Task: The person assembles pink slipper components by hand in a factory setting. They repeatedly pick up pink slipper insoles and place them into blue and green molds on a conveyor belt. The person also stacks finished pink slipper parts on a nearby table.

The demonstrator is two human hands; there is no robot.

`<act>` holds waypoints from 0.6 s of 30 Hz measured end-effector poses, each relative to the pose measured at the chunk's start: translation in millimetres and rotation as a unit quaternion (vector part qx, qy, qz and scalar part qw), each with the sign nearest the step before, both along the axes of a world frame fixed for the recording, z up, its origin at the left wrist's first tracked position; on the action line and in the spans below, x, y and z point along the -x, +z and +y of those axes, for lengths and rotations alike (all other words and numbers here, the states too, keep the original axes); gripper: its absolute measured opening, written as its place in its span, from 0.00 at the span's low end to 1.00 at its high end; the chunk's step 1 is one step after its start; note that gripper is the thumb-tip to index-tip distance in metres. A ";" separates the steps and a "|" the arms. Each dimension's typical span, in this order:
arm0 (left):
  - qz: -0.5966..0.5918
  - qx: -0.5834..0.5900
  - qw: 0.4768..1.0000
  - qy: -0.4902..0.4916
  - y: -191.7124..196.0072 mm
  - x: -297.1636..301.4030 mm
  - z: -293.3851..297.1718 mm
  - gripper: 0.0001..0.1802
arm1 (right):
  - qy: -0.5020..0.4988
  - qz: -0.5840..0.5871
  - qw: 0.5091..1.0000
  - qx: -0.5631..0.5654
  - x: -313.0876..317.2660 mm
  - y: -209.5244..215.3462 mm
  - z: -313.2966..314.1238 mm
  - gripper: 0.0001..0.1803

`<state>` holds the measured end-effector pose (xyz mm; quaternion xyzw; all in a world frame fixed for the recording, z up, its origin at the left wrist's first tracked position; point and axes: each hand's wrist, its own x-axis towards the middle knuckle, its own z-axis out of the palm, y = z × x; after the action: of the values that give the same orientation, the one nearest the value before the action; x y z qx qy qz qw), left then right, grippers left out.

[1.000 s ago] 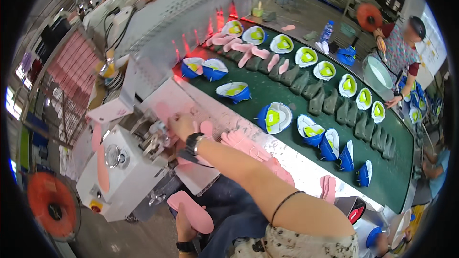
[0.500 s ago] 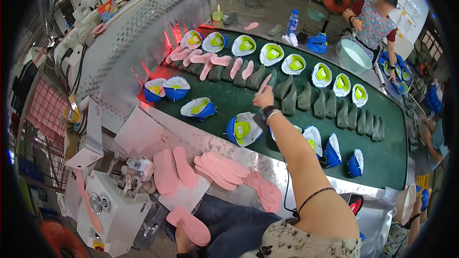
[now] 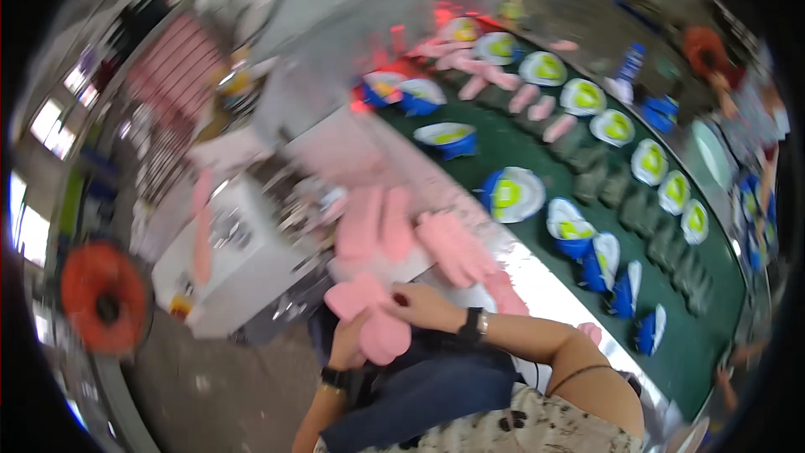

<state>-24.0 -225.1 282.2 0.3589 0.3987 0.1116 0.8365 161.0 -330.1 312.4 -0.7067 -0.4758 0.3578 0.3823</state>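
Note:
Low over my lap, my left hand [image 3: 348,341] is closed round pink foam insoles [image 3: 384,337], which overlap each other. My right hand [image 3: 429,309] has come to their right edge with fingers curled, pinching at an insole; motion blur softens the contact. Just beyond, more pink insoles [image 3: 360,222] lie on a light board, and a fanned stack of insoles [image 3: 457,247] lies to its right. On the green conveyor belt [image 3: 495,144], an insole [image 3: 559,127] rests on the row of dark green shoe forms [image 3: 641,208].
Blue-and-white shoe uppers [image 3: 511,195] with yellow-green linings line both sides of the belt. A white machine [image 3: 251,252] stands at my left, with an orange fan [image 3: 107,298] farther left. Across the belt, a person [image 3: 750,117] stands near a pale basin [image 3: 711,155].
My right hand has left the belt and come back to the insoles in my left hand. The insole it held now lies on a shoe form. The view has swung left.

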 end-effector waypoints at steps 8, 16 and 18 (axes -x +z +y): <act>0.007 0.125 0.991 0.054 15.3 59.2 -3.9 0.28 | -0.206 0.142 0.954 -0.165 -36.7 -62.3 116.0 0.18; -0.006 0.079 0.997 0.026 26.2 63.5 -7.1 0.28 | -0.264 0.034 0.964 -0.012 -59.9 8.9 164.3 0.26; -0.027 0.103 0.994 0.013 1.2 73.1 -2.0 0.27 | -0.223 -0.164 0.957 -0.083 -74.9 -4.6 140.6 0.25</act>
<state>-97.1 -227.1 283.4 0.2627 0.3901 0.0908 0.8778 235.9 -189.5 307.8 -0.8096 -0.3900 0.1021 0.4267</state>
